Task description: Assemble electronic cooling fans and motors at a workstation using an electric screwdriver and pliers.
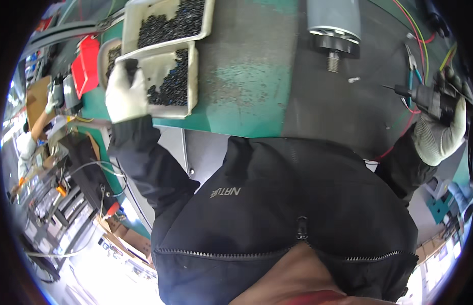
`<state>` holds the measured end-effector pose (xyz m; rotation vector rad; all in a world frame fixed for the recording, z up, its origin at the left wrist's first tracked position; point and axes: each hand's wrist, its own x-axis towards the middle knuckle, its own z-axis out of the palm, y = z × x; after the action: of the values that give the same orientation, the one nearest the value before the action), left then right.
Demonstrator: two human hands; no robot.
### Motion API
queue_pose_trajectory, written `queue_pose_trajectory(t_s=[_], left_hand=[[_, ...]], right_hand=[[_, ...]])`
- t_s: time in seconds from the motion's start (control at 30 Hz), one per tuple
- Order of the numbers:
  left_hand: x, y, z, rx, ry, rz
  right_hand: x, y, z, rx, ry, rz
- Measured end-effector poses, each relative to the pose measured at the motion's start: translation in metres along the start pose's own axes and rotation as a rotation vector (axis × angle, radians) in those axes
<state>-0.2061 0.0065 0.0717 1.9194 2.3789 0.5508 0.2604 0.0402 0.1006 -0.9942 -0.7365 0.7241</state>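
Observation:
My left hand (pixel 125 96), in a white glove with dark fingertips, is over the left side of a white bin (pixel 192 76) holding small black screws (pixel 170 86). Its fingers are drawn together, and whatever lies between them is hidden. On the right, my right hand (pixel 440 134), in a grey-white glove, is wrapped round a dark power screwdriver (pixel 424 99). The thin bit points left over the dark mat. A grey cylindrical motor (pixel 334 18) lies at the far side of the bench, its threaded shaft toward me.
Behind the near bin is a second white bin (pixel 208 20) of black screws. A red box (pixel 85 66) stands left. Blue-handled pliers (pixel 411 68) and red and yellow wires (pixel 423 43) lie near the screwdriver. Another person's arm (pixel 39 124) shows at far left.

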Motion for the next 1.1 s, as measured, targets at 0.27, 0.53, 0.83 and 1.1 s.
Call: queue_pose_trajectory(t_s=[0.27,0.53,0.83,1.1], left_hand=[[-0.042,0.159,0.045,-1.652,-0.481,-0.107],[-0.049,0.208,0.078,-2.155,-1.03,-0.258],[-0.051,0.218,0.068,-1.757,-0.811,-0.148],[-0.054,0.212,0.076,-1.793,-0.991,-0.233]], right_hand=[[-0.014,-0.005,0.02,0.175,-0.194,-0.029],[-0.022,0.0,0.037,0.221,-0.343,-0.14],[-0.027,0.0,0.035,0.253,-0.464,-0.083],[-0.022,-0.008,0.023,0.342,-0.584,0.038]])
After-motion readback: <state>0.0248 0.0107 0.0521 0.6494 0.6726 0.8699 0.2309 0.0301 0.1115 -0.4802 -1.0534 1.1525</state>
